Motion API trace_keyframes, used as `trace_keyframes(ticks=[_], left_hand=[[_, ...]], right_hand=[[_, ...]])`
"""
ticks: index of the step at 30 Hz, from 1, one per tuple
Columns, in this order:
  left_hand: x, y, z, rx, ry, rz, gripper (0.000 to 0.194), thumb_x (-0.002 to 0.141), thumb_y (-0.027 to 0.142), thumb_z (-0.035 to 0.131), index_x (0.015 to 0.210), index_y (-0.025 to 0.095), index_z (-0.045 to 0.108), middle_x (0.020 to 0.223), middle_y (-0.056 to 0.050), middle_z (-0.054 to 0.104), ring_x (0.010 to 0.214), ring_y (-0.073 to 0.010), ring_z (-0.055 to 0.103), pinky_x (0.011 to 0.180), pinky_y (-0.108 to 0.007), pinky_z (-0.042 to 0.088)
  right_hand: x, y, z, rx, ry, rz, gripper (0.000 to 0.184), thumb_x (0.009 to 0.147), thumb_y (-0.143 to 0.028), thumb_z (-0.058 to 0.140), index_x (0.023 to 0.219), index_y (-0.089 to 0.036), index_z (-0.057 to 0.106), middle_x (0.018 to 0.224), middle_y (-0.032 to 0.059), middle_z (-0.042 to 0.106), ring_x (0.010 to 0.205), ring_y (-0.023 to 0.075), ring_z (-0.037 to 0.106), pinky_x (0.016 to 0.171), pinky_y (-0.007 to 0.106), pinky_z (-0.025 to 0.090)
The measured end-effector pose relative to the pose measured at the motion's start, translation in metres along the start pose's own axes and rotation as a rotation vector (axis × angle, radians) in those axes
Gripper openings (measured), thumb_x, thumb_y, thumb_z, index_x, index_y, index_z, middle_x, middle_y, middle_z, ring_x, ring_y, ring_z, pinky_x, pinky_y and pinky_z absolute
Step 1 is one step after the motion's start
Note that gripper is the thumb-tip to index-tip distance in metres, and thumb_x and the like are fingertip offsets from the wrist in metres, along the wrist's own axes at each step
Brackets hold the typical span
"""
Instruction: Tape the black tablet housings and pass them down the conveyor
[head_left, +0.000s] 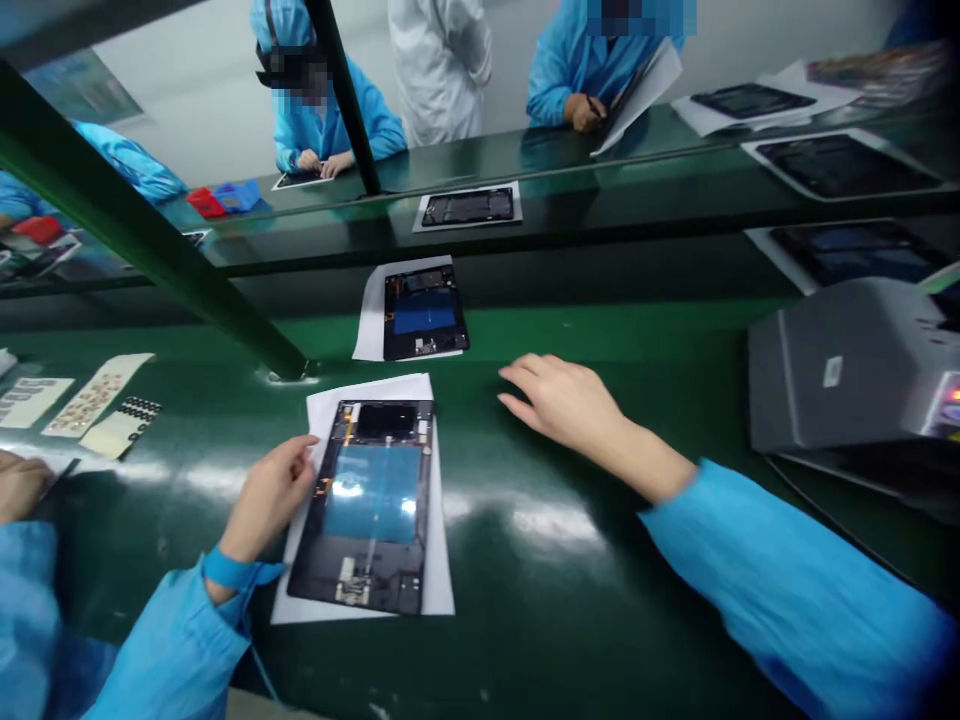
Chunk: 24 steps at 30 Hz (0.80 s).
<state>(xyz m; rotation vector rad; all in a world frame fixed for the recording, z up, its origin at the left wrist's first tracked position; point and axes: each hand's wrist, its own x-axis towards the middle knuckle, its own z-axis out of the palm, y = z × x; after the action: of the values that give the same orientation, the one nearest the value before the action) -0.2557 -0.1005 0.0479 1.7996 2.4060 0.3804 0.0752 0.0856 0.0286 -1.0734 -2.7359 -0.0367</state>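
An opened tablet (375,565) with a blue battery area and exposed inner parts lies on a white paper sheet (442,590) on the green bench. My left hand (271,492), wearing a blue wrist strap, is at the sheet's left edge beside the tablet. Its fingers are curled in over that edge, and the grip is partly hidden. To the right of the tablet, my right hand (566,400) hovers over the bench with fingers stretched out and nothing in them. Beyond the first tablet lies a second opened tablet (425,312) on its own white sheet.
A grey machine (847,370) stands at the right. A green post (172,240) slants across the left, near sticker sheets (97,395). Another person's hand (21,487) is at the left edge. More tablets (469,206) lie on a raised shelf, with co-workers behind it.
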Motion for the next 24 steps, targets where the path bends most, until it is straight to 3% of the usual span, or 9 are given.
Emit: trace_keyframes(ticks=[3,6,10,14,16,20,24], left_hand=[[0.008,-0.035,-0.004,-0.041,0.04,-0.148,0.038,0.076,0.035,0.043,0.104,0.016,0.061,0.072,-0.002,0.064,0.063,-0.0173,0.061,0.064,-0.028,0.049],[0.008,-0.049,-0.001,-0.087,0.081,-0.2,0.04,0.076,0.038,0.043,0.103,0.015,0.062,0.068,-0.001,0.062,0.06,-0.0169,0.058,0.061,-0.028,0.048],[0.008,-0.052,0.004,-0.123,0.057,-0.197,0.039,0.079,0.036,0.043,0.105,0.014,0.062,0.067,0.0,0.06,0.058,-0.0161,0.056,0.059,-0.028,0.047],[0.007,-0.055,0.006,-0.128,0.041,-0.179,0.037,0.081,0.035,0.044,0.106,0.015,0.062,0.07,-0.001,0.06,0.061,-0.0164,0.056,0.061,-0.028,0.047],[0.006,-0.057,0.007,-0.118,0.049,-0.163,0.035,0.082,0.033,0.044,0.106,0.016,0.062,0.073,-0.002,0.061,0.064,-0.017,0.057,0.063,-0.029,0.047],[0.005,-0.059,0.008,-0.129,0.054,-0.159,0.033,0.082,0.031,0.044,0.106,0.017,0.062,0.076,-0.002,0.062,0.066,-0.017,0.058,0.066,-0.029,0.048],[0.005,-0.059,0.008,-0.145,0.058,-0.168,0.035,0.081,0.031,0.044,0.106,0.016,0.062,0.078,-0.003,0.064,0.066,-0.0174,0.059,0.064,-0.03,0.048]], right_hand=[[0.077,-0.005,0.021,-0.044,-0.033,0.046,0.038,0.09,-0.041,0.05,0.105,-0.01,0.064,0.102,0.0162,0.062,0.091,0.027,0.059,0.069,0.035,0.045],[0.118,-0.004,0.043,-0.05,-0.076,0.037,0.043,0.089,-0.047,0.049,0.107,-0.012,0.065,0.104,0.0159,0.061,0.092,0.0264,0.057,0.07,0.034,0.045],[0.132,-0.002,0.059,-0.046,-0.117,-0.041,0.044,0.093,-0.043,0.042,0.126,-0.019,0.056,0.118,0.0125,0.058,0.096,0.0248,0.055,0.075,0.034,0.045],[0.139,-0.012,0.054,-0.058,-0.133,-0.115,0.047,0.093,-0.038,0.043,0.132,-0.014,0.049,0.123,0.0145,0.055,0.101,0.0257,0.054,0.077,0.035,0.045],[0.147,-0.022,0.05,-0.068,-0.155,-0.188,0.043,0.09,-0.036,0.048,0.127,-0.014,0.054,0.121,0.0147,0.056,0.1,0.0261,0.056,0.077,0.035,0.044],[0.167,-0.049,0.047,-0.103,-0.213,-0.306,0.023,0.088,-0.018,0.046,0.098,-0.011,0.066,0.1,0.0155,0.065,0.088,0.0245,0.061,0.069,0.034,0.042],[0.18,-0.064,0.048,-0.132,-0.212,-0.321,0.03,0.086,-0.005,0.038,0.093,-0.01,0.066,0.092,0.0164,0.067,0.083,0.0233,0.064,0.064,0.031,0.04]])
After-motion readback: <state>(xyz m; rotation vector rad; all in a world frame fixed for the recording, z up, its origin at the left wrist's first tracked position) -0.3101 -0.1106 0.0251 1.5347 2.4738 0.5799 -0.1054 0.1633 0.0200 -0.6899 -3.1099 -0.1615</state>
